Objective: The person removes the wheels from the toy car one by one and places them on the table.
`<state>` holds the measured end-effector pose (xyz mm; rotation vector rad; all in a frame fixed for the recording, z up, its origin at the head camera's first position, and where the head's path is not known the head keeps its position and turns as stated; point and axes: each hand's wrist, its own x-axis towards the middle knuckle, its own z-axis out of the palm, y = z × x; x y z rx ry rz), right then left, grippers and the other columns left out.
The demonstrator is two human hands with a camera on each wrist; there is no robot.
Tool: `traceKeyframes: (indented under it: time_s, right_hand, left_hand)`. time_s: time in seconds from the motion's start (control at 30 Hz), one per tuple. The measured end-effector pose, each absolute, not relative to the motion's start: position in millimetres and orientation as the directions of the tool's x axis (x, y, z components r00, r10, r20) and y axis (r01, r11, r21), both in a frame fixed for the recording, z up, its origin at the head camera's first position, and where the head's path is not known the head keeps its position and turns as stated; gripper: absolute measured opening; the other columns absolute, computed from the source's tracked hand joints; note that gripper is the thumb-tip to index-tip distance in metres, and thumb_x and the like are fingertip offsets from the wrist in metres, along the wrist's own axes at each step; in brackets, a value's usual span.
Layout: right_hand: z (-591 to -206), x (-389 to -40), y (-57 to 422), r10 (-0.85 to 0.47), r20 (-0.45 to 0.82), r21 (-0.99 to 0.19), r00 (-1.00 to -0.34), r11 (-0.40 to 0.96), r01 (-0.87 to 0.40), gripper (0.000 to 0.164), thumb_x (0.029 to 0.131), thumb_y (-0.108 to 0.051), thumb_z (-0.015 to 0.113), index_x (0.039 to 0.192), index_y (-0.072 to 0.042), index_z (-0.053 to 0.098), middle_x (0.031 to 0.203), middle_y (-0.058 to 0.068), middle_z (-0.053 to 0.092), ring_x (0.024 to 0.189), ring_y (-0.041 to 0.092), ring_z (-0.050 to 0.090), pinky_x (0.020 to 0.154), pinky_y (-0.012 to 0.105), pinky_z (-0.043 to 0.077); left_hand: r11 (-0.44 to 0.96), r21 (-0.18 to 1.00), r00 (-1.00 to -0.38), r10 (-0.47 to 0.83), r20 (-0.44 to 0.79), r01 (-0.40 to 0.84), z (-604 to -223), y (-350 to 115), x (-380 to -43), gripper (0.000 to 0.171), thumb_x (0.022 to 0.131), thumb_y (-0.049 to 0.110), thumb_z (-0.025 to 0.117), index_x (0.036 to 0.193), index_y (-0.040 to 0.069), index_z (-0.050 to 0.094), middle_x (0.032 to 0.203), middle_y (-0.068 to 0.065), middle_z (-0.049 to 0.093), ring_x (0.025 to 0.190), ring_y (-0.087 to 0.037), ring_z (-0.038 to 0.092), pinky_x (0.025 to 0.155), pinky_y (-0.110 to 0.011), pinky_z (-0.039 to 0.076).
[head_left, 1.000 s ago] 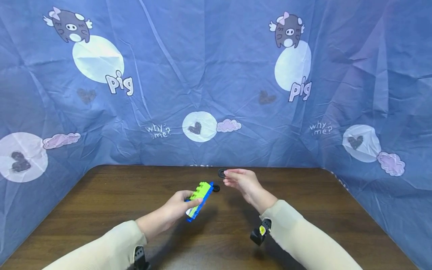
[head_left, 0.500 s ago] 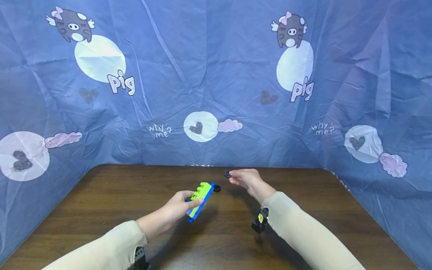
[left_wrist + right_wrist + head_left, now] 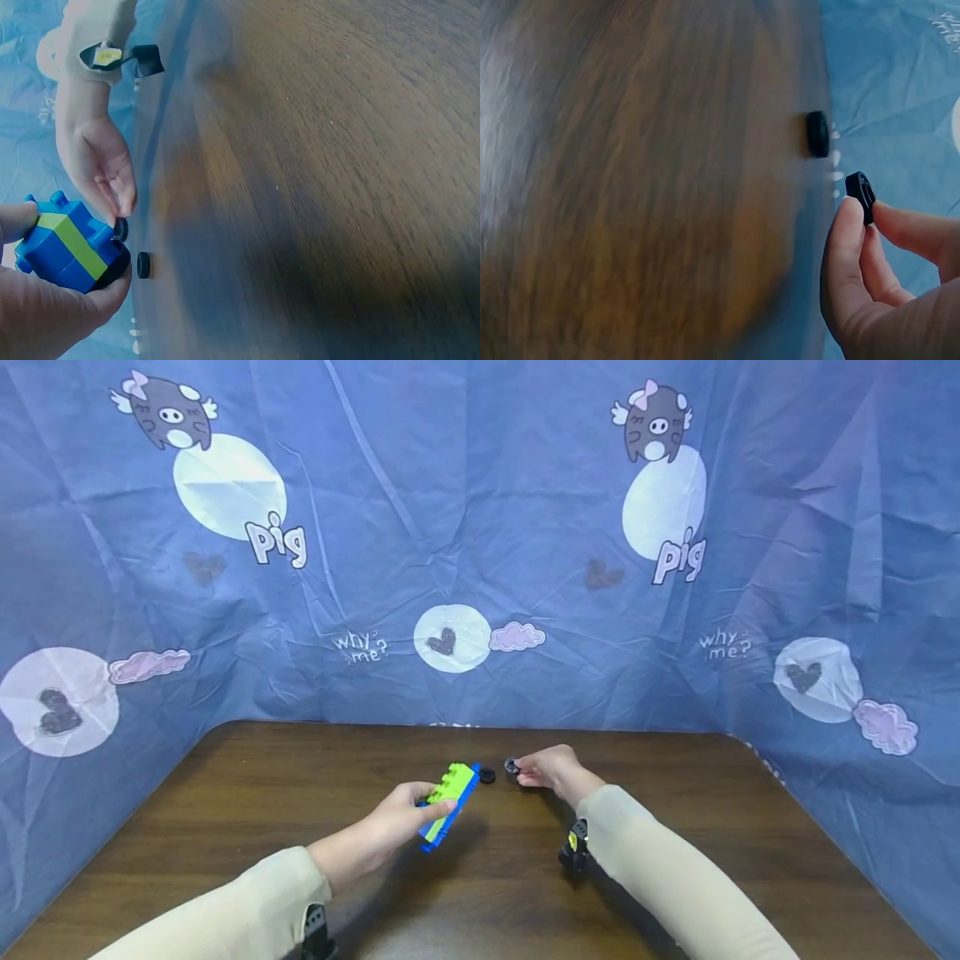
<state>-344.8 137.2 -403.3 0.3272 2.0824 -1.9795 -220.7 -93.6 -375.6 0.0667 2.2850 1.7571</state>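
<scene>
Here, left hand (image 3: 405, 817) grips bricks (image 3: 453, 787); right hand (image 3: 551, 767) pinches wheel (image 3: 857, 193).

From here, my head view shows creased blue cloth (image 3: 465, 552) behind and along both sides of a dark wooden counter (image 3: 225, 810), printed with pigs (image 3: 654, 435), pale circles (image 3: 660, 514) and pink clouds (image 3: 517, 637); light glows softly on the wood.
</scene>
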Motion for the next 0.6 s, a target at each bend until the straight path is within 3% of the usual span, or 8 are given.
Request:
traceKeyframes:
  time_s: [0.6]
  right_hand:
    - [-407.9,-344.1,130.4,0.093,-0.348,-0.92,-0.933,0.158,0.359,0.026,0.081,0.01,0.068,0.104,0.018,0.058,0.056,0.008,0.062,0.044,0.011,0.06,0.052,0.025,0.056]
  left_hand:
    - [0.272,0.955,-0.97,0.175,-0.168,-0.116,-374.9,-91.9,-218.1,0.047,0.095,0.017,0.062,0.129,-0.013,0.05,0.112,-0.018,0.062,0.093,-0.021,0.06,0.077,-0.032,0.051]
